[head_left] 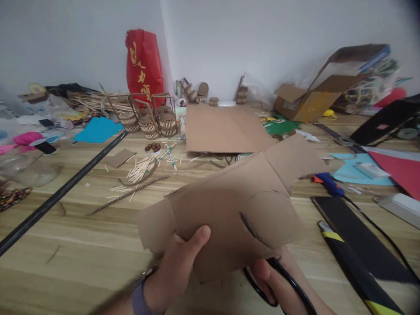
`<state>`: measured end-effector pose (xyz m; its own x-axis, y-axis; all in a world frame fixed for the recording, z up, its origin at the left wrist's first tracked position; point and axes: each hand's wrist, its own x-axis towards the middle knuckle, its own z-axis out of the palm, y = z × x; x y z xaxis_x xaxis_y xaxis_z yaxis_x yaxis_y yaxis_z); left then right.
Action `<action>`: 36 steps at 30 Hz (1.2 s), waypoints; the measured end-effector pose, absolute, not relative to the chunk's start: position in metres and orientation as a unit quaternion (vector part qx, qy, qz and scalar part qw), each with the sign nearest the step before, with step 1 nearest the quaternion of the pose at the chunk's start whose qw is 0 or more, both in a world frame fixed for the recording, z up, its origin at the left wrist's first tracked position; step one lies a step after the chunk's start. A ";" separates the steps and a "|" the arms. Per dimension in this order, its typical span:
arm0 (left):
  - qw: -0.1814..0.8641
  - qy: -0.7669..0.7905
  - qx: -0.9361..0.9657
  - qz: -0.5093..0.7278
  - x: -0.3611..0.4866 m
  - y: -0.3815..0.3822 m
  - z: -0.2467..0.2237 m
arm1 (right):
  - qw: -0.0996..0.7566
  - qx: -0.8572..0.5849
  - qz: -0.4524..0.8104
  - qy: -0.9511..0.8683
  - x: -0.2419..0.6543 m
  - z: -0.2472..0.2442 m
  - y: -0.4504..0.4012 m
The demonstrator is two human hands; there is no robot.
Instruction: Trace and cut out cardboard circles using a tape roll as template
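My left hand (175,267) grips a piece of brown cardboard (216,205) from its lower left, thumb flat on the top face and the other fingers hidden beneath. A circle is drawn on the cardboard's right part, and a dark curved slit or blade shows at the circle's left edge. Below the sheet, my right hand (272,284) has its fingers through the black handles of a pair of scissors (297,286). Most of the scissors' blades are hidden by the cardboard.
A large cardboard sheet (223,127) lies at the back middle, with small lidded baskets (168,122) to its left. Loose sticks (142,168) lie at left centre. On the right are a blue glue gun (330,183), a black-and-yellow cutter (348,258) and an opened box (308,96).
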<state>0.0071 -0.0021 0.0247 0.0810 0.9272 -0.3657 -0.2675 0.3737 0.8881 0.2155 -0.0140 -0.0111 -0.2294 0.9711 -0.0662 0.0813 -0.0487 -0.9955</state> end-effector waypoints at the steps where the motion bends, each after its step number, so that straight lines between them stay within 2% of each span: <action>1: 0.662 0.485 0.334 0.464 0.008 -0.002 0.024 | 0.383 -0.457 0.555 -0.579 0.215 -0.012 -0.013; 3: 0.667 0.447 0.343 0.488 0.009 0.000 0.022 | 0.352 -0.434 0.562 -0.610 0.216 -0.011 -0.010; 10: 0.670 0.432 0.292 0.529 0.000 0.010 0.013 | 0.339 -0.402 0.503 -0.686 0.216 0.000 -0.001; 14: 0.675 0.442 0.222 0.548 0.000 0.010 0.011 | 0.335 -0.404 0.539 -0.659 0.211 0.002 -0.004; 21: 0.551 0.530 0.132 0.630 -0.017 0.032 0.035 | 0.281 -0.410 0.615 -0.612 0.197 0.006 -0.013; 22: 0.536 0.527 0.127 0.647 -0.019 0.034 0.038 | 0.295 -0.414 0.614 -0.604 0.197 0.005 -0.012; 24: 0.542 0.513 0.137 0.651 -0.019 0.036 0.042 | 0.385 -0.439 0.567 -0.581 0.200 0.003 -0.009; 26: 0.556 0.503 0.163 0.641 -0.015 0.035 0.043 | 0.506 -0.478 0.458 -0.553 0.208 0.003 -0.003; 28: 0.563 0.505 0.185 0.628 -0.013 0.033 0.041 | 0.574 -0.507 0.353 -0.537 0.219 0.007 0.005; 31: 0.572 0.517 0.191 0.608 -0.012 0.032 0.038 | 0.593 -0.557 0.247 -0.527 0.233 0.017 0.015; 36: 0.613 0.542 0.258 0.514 -0.016 0.029 0.035 | 0.569 -0.585 0.252 -0.520 0.240 0.026 0.023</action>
<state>-0.0164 0.0288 0.0352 -0.1165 0.9091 -0.4000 -0.3502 0.3393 0.8731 0.2401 0.0232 0.0256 0.3317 0.8954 0.2970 0.3211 0.1889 -0.9280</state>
